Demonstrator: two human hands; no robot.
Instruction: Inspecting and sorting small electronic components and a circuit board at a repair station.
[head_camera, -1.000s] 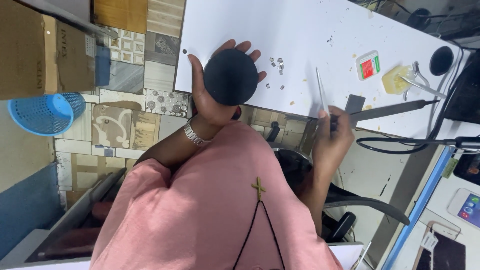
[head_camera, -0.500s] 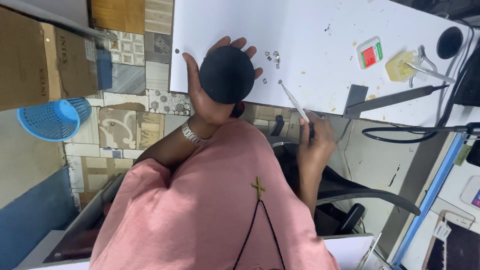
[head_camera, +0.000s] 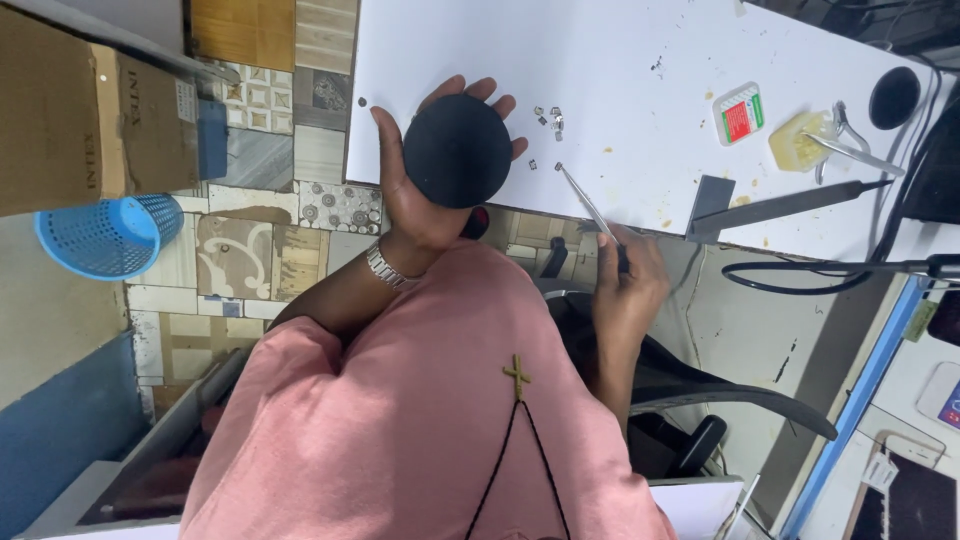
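My left hand (head_camera: 420, 190) cups a round black disc-shaped object (head_camera: 457, 150) at the near edge of the white table (head_camera: 640, 60). My right hand (head_camera: 625, 285) grips thin metal tweezers (head_camera: 585, 200), whose tips point toward several tiny metal parts (head_camera: 548, 120) lying on the table just right of the disc. A metal watch band (head_camera: 388, 270) shows on my left wrist.
On the table's right part lie a small red and green packet (head_camera: 739, 113), a yellowish pad (head_camera: 797, 141), a black round lid (head_camera: 893, 96), a grey card (head_camera: 712, 196) and a long dark tool (head_camera: 800, 203). A blue basket (head_camera: 110, 235) and cardboard box (head_camera: 90, 110) stand on the tiled floor.
My right hand has brought the tweezers leftward, toward the small parts. My left hand keeps holding the black disc in about the same spot.
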